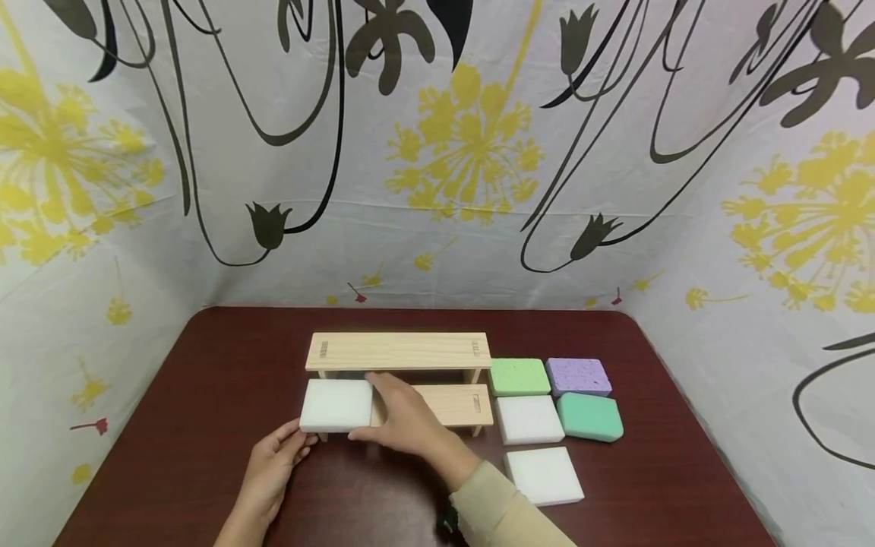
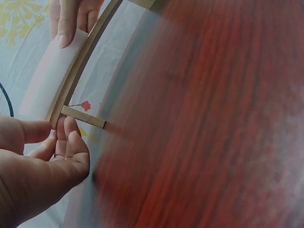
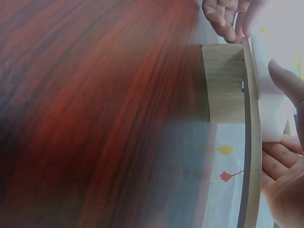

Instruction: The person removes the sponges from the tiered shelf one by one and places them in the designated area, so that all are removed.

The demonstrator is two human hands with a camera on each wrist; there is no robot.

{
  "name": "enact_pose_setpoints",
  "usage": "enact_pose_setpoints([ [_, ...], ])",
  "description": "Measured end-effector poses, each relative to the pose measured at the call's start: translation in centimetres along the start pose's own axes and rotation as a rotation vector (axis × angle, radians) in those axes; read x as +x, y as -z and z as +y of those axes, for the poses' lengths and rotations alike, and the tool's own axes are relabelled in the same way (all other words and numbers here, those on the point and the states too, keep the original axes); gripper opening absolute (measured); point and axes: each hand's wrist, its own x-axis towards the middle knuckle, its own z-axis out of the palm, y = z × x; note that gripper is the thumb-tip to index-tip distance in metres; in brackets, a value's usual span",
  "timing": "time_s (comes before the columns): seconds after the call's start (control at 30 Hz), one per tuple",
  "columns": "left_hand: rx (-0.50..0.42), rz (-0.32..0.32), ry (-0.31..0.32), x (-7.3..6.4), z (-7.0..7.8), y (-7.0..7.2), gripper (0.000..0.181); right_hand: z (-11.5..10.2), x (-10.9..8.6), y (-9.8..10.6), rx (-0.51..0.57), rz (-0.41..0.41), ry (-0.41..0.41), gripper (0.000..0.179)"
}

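Note:
A white sponge lies flat on the left part of the front, lower wooden shelf. My right hand holds the sponge at its right end, thumb at the front edge and fingers at the back corner. In the left wrist view, the right thumb lies against the front of the white sponge. My left hand pinches the left end of the front shelf board, just above its leg. The right wrist view has the left hand's fingers curled at that board end.
Behind stands a taller wooden shelf. To the right lie a light green sponge, a purple sponge, a teal sponge and two white sponges, one nearer the shelf, one in front. A patterned cloth surrounds the dark red table.

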Motion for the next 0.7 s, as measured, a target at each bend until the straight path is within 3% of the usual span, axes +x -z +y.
enact_pose_setpoints([
  [0.27,-0.018,0.0,-0.001,0.0,0.0,0.0,0.043,0.7,-0.9,0.3,0.006,0.031,-0.013,0.093],
  [0.7,-0.058,0.007,-0.004,0.1,0.1,-0.2,0.043,1.8,-2.6,2.4,0.027,0.052,0.015,0.095],
])
